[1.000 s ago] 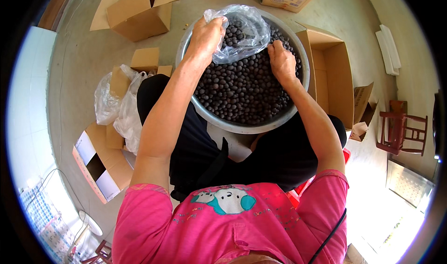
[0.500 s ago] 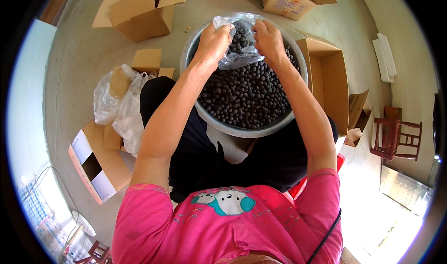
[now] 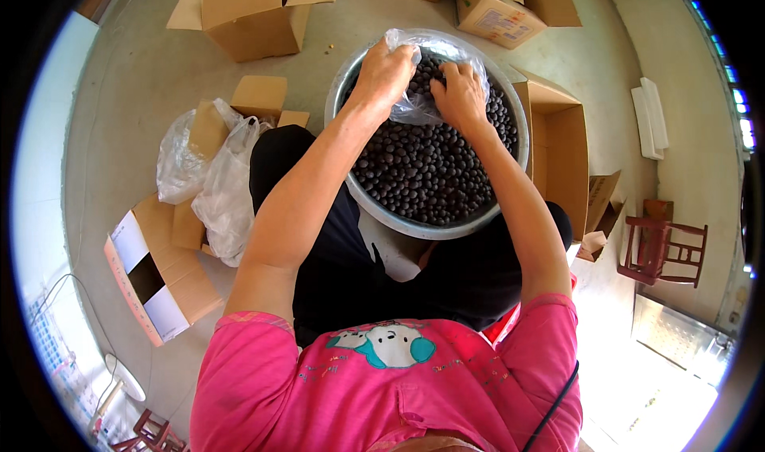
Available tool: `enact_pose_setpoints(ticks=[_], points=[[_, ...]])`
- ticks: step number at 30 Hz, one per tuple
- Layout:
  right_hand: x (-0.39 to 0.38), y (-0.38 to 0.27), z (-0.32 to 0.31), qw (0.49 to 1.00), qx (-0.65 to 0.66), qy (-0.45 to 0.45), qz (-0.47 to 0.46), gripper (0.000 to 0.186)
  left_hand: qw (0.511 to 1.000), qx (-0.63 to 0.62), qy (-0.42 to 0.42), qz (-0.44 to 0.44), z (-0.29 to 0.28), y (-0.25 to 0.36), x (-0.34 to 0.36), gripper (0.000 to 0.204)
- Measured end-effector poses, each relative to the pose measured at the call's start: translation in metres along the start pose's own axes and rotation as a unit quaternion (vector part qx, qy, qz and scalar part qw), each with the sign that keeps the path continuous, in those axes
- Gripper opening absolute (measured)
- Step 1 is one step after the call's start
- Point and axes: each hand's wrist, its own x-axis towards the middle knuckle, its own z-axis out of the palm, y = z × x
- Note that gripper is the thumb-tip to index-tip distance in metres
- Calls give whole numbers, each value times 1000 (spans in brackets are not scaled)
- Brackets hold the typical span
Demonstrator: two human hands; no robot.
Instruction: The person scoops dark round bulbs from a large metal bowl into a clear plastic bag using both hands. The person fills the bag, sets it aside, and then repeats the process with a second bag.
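Note:
A large metal basin (image 3: pixel 414 227) full of small dark round fruits (image 3: pixel 422 173) rests between my knees. My left hand (image 3: pixel 384 71) grips the rim of a clear plastic bag (image 3: pixel 434 54) at the basin's far side. My right hand (image 3: pixel 458 93) lies against the bag's mouth on top of the fruits, fingers curled around some of them. The bag holds some of the dark fruits. Both hands are close together, nearly touching.
Open cardboard boxes stand around: one at the far left (image 3: pixel 255 14), two at the back (image 3: pixel 498 6), one right of the basin (image 3: pixel 562 157). Crumpled plastic bags (image 3: pixel 219 181) and a box (image 3: pixel 155 269) lie to my left. A red wooden chair (image 3: pixel 665 249) stands at right.
My right hand moved from the basin's right side to the bag's mouth beside the left hand. The left hand has shifted the bag a little toward the far rim.

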Motion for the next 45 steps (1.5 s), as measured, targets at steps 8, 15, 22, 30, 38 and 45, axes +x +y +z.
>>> enact_pose_setpoints(ticks=[8,15,22,30,38,45], points=[[-54,-26,-54,994,-25,-100,32,62,991,114,61,37,-15,9,-1,25],[-55,-8,-63,990,105,68,-69,28,983,168,55,49,-13,1,0,29],[-62,68,-50,992,26,96,71,18,999,28,44,2,-6,-2,6,34],[-91,51,-12,995,-32,42,84,23,997,-4,69,-47,1,2,6,36],[-88,29,-10,994,44,49,86,30,998,-27,50,-37,1,-4,7,33],[-82,36,-3,992,54,79,78,32,998,-16,40,-40,2,-3,4,33]])
